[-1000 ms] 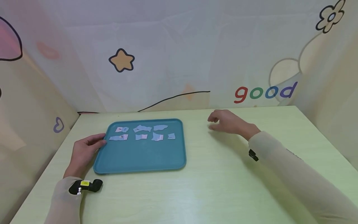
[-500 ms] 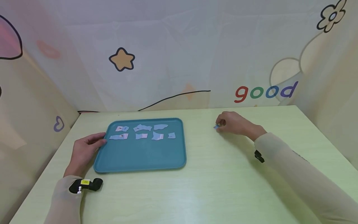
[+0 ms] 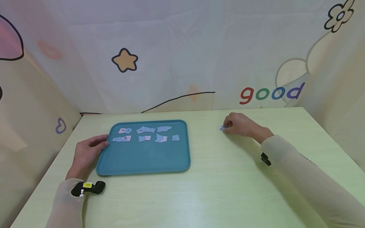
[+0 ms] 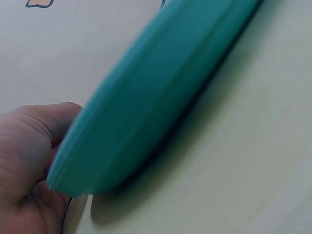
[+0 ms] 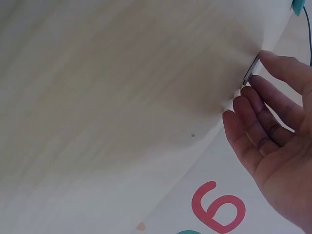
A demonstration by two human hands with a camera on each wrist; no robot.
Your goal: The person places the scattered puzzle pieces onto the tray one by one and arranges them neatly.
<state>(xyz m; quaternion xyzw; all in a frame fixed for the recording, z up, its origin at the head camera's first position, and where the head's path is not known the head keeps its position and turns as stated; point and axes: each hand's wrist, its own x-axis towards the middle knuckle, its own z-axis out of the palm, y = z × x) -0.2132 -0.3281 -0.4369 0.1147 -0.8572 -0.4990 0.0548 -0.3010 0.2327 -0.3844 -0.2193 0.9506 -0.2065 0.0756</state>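
A shallow blue tray lies on the left half of the table. My left hand holds its left rim between thumb and fingers; the left wrist view shows the hand at the tray's corner. To the right of the tray, my right hand pinches a small torn piece of blue paper close over the tabletop. From the right wrist, the piece appears edge-on between thumb and index finger. Several torn scraps lie in two rows in the tray's far half, among them a long strip and a small square.
The pale wooden table meets a printed cloth backdrop with a star and the word "good". Cloth also rises along both sides. Black wrist cameras sit on both sleeves.
My right hand has come down to the table, shifted slightly right and pinched a piece of torn paper, which now shows at its fingertips. My left hand and the tray stay put.
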